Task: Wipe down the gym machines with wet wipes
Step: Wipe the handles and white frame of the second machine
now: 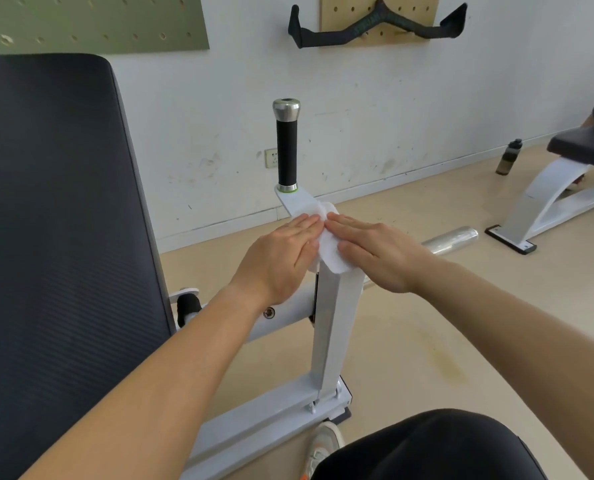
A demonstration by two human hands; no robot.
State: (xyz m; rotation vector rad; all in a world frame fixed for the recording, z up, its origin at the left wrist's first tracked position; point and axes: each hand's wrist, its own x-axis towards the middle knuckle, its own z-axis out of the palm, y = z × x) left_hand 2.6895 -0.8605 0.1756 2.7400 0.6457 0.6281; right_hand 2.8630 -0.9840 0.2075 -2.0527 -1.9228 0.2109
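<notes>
Filling the lower right corner is a knee in black fabric, with a white sneaker beside it on the tan floor. Just past them a white square-section metal post rises from the machine's white base rail. A crumpled white wet wipe is draped over the top of this post. The left hand and right hand both lie flat on it, fingers straight and together, fingertips nearly meeting, pressing the wipe against the metal rather than gripping it. A large black ribbed backrest pad fills the left side. Beyond the hands stands an upright black foam handle with a chrome cap. Farther right lie a chrome bar end, a white-framed bench and a dark bottle by the scuffed wall, where a black angled cable handle hangs on a wooden pegboard.
</notes>
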